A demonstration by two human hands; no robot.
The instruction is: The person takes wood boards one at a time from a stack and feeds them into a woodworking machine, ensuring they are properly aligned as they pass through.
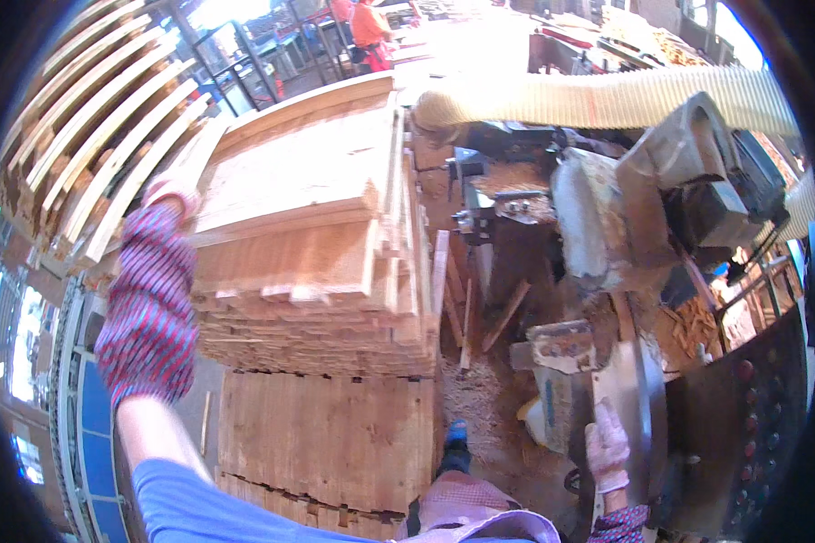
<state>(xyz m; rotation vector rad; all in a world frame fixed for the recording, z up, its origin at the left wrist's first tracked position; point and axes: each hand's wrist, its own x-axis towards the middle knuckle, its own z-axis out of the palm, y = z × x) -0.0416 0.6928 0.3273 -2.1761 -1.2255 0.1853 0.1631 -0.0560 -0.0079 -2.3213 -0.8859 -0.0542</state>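
Observation:
My left hand [174, 195], in a pale glove below a red-and-blue striped sleeve guard, is reached out to the left edge of a stack of boards. It closes on the near end of a light wooden board [201, 156]; its fingertips are partly hidden. The stacked boards [285, 258] are pale, flat and layered in many courses, with uneven ends at the right side. My right hand [607, 448], also gloved, lies with fingers stretched out on the metal edge [604, 389] of a machine at the lower right, holding nothing that I can see.
A ribbed dust hose [607, 98] crosses above a dusty machine [598, 213] on the right. Long curved-looking planks [109, 127] are stacked at the far left. Wood scraps [507, 317] and sawdust lie on the floor. A person in orange [369, 27] stands far off.

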